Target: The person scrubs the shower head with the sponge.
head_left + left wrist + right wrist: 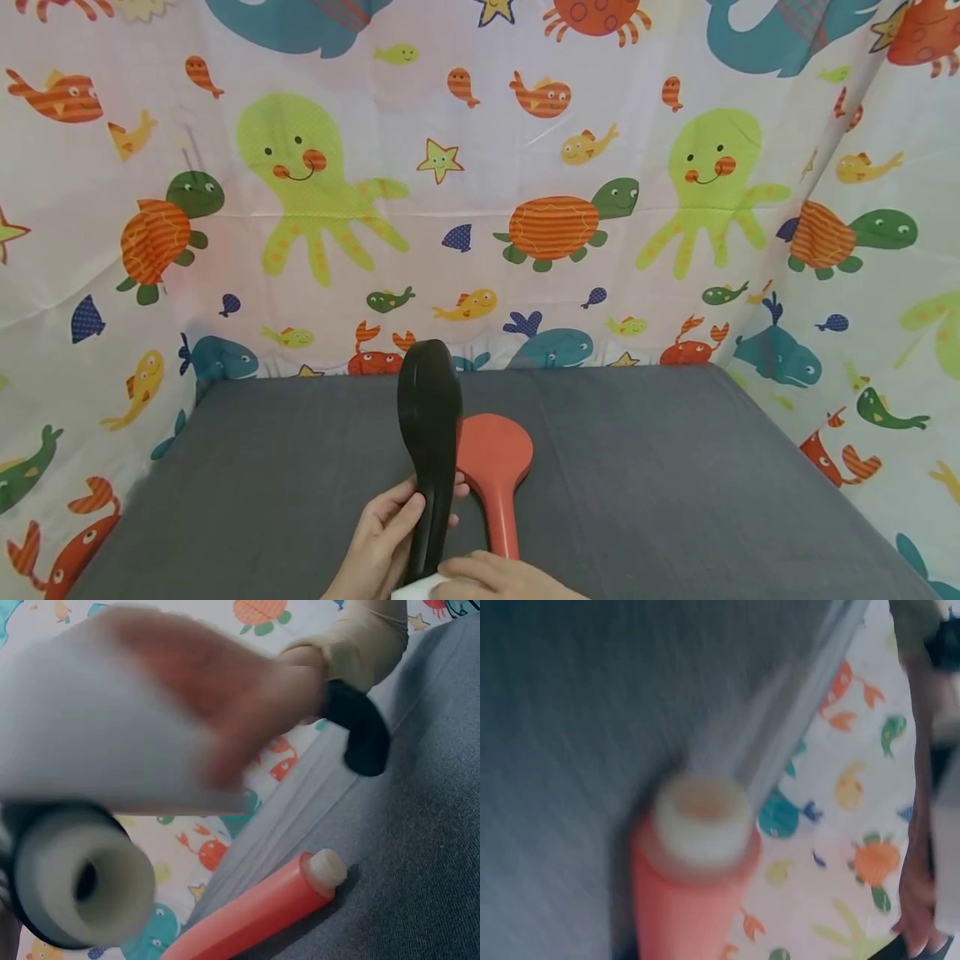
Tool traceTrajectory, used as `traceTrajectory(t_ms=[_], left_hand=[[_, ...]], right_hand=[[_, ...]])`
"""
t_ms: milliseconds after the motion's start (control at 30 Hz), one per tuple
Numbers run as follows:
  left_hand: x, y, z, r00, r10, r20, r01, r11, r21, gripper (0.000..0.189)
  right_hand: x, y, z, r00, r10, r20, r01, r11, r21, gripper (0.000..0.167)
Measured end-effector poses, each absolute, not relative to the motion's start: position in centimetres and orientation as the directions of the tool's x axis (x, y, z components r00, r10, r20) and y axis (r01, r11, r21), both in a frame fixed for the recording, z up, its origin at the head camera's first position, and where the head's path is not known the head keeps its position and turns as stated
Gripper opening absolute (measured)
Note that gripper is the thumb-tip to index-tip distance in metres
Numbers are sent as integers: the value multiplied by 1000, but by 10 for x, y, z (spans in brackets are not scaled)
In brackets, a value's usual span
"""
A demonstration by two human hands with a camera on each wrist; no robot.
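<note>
My left hand grips a black handheld shower head by its handle, head up, over the table. In the left wrist view the handle's hollow pale end faces the camera. Close by the handle's lower end is my right hand, which holds a white cloth-like piece. That white piece is broad and blurred in the left wrist view. A red handheld shower head lies on the table just right of the black one; its pale end collar shows in the right wrist view.
A grey cloth covers the table. Behind it and at both sides hangs a white curtain printed with sea animals. Dark bands sit round the wrists.
</note>
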State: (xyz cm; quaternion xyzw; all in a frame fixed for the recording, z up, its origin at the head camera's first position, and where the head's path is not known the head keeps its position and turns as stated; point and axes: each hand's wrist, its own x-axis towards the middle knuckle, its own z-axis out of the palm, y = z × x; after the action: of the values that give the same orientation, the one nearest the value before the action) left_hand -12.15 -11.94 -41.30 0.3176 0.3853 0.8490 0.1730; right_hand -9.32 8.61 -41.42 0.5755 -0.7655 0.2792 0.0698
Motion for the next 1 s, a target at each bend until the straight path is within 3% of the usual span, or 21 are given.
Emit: traceTrajectory(t_ms=[100, 167, 200, 267, 367, 467, 500, 600, 667, 733, 767, 833, 900, 1000], left_hand=[[-121, -118, -415, -697, 536, 476, 11, -656, 755, 42], [-120, -116, -417, -681, 525, 510, 51, -661, 749, 42], [-120, -115, -418, -670, 524, 526, 60, -668, 742, 42], [-120, -114, -418, -662, 534, 527, 52, -668, 743, 42], [-120, -114, -418, -660, 552, 509, 31, -657, 753, 42], [-121, -117, -417, -665, 554, 500, 35, -646, 763, 43], [-122, -118, -417, -671, 555, 493, 21, -650, 760, 44], [-124, -121, -414, -690, 564, 453, -37, -653, 756, 45], [-124, -122, -412, -703, 575, 419, -83, -651, 755, 46], [-124, -122, -411, -708, 580, 402, -100, -646, 757, 46], [-124, -122, -411, -706, 584, 401, -104, -645, 757, 45], [-123, -121, -412, -702, 580, 413, -77, -639, 765, 44], [-123, -120, -413, -691, 568, 447, -40, -647, 761, 43], [-122, -116, -415, -655, 556, 512, 11, -670, 742, 41]], right_hand=[[-107, 85, -406, -144, -715, 684, -973, 228, 33, 36], [-117, 82, -399, -97, -585, 805, -942, 316, 116, 36], [-121, 80, -395, -94, -531, 842, -923, 364, 127, 35], [-125, 78, -391, -159, -452, 878, -918, 395, 37, 37], [-124, 75, -394, -190, -419, 888, -911, 412, -1, 40], [-116, 73, -404, -145, -501, 853, -909, 408, 85, 38], [-112, 74, -407, -120, -557, 822, -906, 400, 139, 37], [-100, 79, -415, -176, -753, 634, -949, 302, 95, 39], [-95, 85, -416, -265, -842, 470, -964, 234, -126, 40], [-96, 89, -415, -271, -883, 383, -959, 212, -188, 41], [-98, 91, -415, -255, -883, 394, -963, 195, -188, 40], [-106, 91, -412, -152, -850, 505, -988, 147, -50, 39], [-116, 88, -408, -29, -740, 672, -955, 218, 199, 36], [-126, 82, -398, -14, -518, 855, -917, 348, 195, 34]])
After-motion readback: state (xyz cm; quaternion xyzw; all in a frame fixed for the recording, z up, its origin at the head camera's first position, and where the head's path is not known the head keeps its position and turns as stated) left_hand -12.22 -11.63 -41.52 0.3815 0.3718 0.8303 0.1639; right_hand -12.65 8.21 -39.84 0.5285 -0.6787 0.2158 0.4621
